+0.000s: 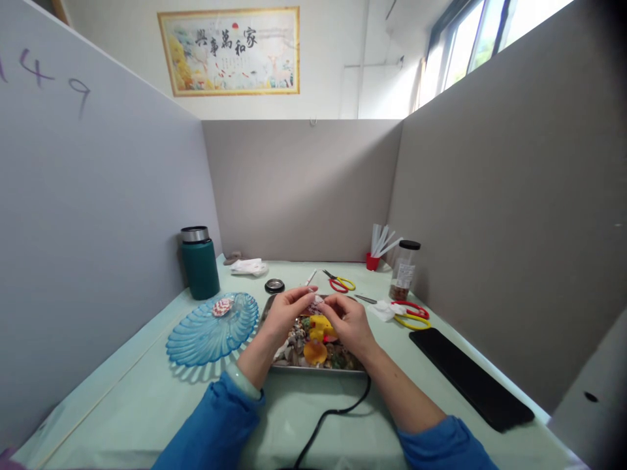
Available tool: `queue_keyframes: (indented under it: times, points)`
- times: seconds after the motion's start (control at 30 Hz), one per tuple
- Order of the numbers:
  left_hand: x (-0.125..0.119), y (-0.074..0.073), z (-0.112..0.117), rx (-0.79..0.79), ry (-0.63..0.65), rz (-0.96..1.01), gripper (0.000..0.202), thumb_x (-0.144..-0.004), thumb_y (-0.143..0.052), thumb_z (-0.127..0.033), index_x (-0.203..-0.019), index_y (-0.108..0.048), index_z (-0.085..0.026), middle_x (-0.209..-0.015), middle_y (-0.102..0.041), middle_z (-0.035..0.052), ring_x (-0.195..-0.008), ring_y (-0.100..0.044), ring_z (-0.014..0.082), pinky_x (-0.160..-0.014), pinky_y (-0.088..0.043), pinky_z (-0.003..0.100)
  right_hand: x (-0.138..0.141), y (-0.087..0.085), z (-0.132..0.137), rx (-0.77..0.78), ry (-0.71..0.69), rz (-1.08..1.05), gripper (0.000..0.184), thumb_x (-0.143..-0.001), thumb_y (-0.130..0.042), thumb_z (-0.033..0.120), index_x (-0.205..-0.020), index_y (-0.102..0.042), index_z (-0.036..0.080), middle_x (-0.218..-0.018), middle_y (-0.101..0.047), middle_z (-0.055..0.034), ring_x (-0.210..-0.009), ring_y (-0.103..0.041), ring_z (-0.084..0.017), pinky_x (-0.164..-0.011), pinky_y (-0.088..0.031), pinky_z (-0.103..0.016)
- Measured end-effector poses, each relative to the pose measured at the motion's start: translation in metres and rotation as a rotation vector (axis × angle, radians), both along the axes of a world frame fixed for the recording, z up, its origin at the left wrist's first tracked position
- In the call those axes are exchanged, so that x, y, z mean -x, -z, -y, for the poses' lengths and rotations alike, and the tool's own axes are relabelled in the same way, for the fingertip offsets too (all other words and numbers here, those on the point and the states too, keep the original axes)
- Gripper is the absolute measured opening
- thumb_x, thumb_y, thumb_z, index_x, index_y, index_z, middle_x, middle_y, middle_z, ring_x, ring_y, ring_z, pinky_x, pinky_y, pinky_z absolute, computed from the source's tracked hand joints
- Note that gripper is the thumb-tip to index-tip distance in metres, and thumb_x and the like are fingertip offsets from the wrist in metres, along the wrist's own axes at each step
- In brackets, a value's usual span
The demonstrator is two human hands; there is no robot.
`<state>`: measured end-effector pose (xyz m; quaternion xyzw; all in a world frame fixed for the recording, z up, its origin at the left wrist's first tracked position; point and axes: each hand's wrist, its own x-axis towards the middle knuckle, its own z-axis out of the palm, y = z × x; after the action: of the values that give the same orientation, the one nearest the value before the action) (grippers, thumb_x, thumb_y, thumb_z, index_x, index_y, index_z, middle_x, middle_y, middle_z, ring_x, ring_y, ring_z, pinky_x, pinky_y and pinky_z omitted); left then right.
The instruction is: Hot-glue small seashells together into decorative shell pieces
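Both my hands are raised over a metal tray [274,305] filled with several shells, some yellow and orange. My left hand [287,313] and my right hand [345,323] meet at the fingertips and pinch a small pale shell [316,301] between them. The fingers of both hands are closed on it. To the left of the tray lies a blue shell-shaped glass dish [206,336] with one red-and-white shell [222,307] on it.
A green thermos [200,262] stands at the back left. A white cloth [249,266], a small round lid [274,285], red-and-yellow scissors [339,282], a second pair [410,314], a jar [404,269], a red cup of sticks [375,254] and a black phone [467,377] lie around. A black cable [333,411] runs toward me.
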<state>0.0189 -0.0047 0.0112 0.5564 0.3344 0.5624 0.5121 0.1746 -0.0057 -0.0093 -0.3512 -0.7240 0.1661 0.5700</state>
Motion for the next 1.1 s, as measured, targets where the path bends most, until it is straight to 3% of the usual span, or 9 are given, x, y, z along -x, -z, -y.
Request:
queue_keyframes:
  times: [0.2,0.37,0.5,0.63,0.87,1.1]
  points:
    - [-0.001,-0.001,0.000,-0.006,-0.025,-0.006,0.033,-0.068,-0.074,-0.038,-0.089,-0.069,-0.013,-0.088,-0.067,0.0068,-0.079,-0.061,0.0161,-0.068,-0.053,0.027,0.000,0.001,-0.002,-0.007,0.039,-0.025,0.024,-0.086,-0.056,0.036,-0.072,-0.058,0.017,-0.059,-0.051,0.0030,-0.053,-0.044,-0.010,-0.052,-0.035,-0.022]
    - [-0.001,0.003,-0.003,-0.034,-0.086,-0.002,0.042,-0.066,-0.075,-0.036,-0.100,-0.065,-0.015,-0.089,-0.067,0.0063,-0.079,-0.061,0.0163,-0.064,-0.052,0.025,0.000,0.000,-0.001,-0.004,0.051,-0.012,0.025,-0.086,-0.055,0.037,-0.072,-0.060,0.017,-0.061,-0.054,0.0016,-0.055,-0.046,-0.011,-0.054,-0.036,-0.023]
    - [-0.001,0.004,-0.004,-0.034,-0.106,-0.030,0.038,-0.066,-0.075,-0.037,-0.093,-0.067,-0.012,-0.083,-0.068,0.0066,-0.074,-0.062,0.0156,-0.063,-0.051,0.025,-0.002,-0.004,0.004,0.020,0.006,-0.024,0.027,-0.089,-0.050,0.038,-0.076,-0.062,0.017,-0.060,-0.054,0.0008,-0.054,-0.047,-0.012,-0.054,-0.037,-0.024]
    - [0.002,0.001,-0.002,0.011,-0.031,0.025,0.041,-0.067,-0.074,-0.038,-0.099,-0.067,-0.014,-0.090,-0.067,0.0064,-0.075,-0.062,0.0152,-0.064,-0.052,0.026,-0.005,-0.008,0.008,0.022,-0.115,0.006,0.031,-0.094,-0.039,0.034,-0.081,-0.062,0.017,-0.061,-0.054,0.0002,-0.056,-0.050,-0.013,-0.057,-0.040,-0.024]
    - [0.001,0.001,0.002,0.005,0.078,-0.067,0.042,-0.074,-0.067,-0.040,-0.107,-0.068,-0.014,-0.093,-0.067,0.0091,-0.078,-0.061,0.0170,-0.064,-0.052,0.027,-0.003,-0.005,0.006,0.037,-0.171,-0.036,0.020,-0.091,-0.048,0.033,-0.094,-0.061,0.018,-0.078,-0.062,-0.0024,-0.063,-0.055,-0.013,-0.059,-0.044,-0.024]
    - [0.000,0.000,0.004,0.004,0.151,-0.119,0.040,-0.078,-0.063,-0.041,-0.106,-0.069,-0.014,-0.080,-0.065,0.0075,-0.072,-0.059,0.0158,-0.060,-0.050,0.025,-0.001,0.000,0.002,0.026,-0.109,-0.096,0.017,-0.088,-0.053,0.034,-0.088,-0.059,0.018,-0.072,-0.060,-0.0005,-0.058,-0.052,-0.012,-0.054,-0.042,-0.023]
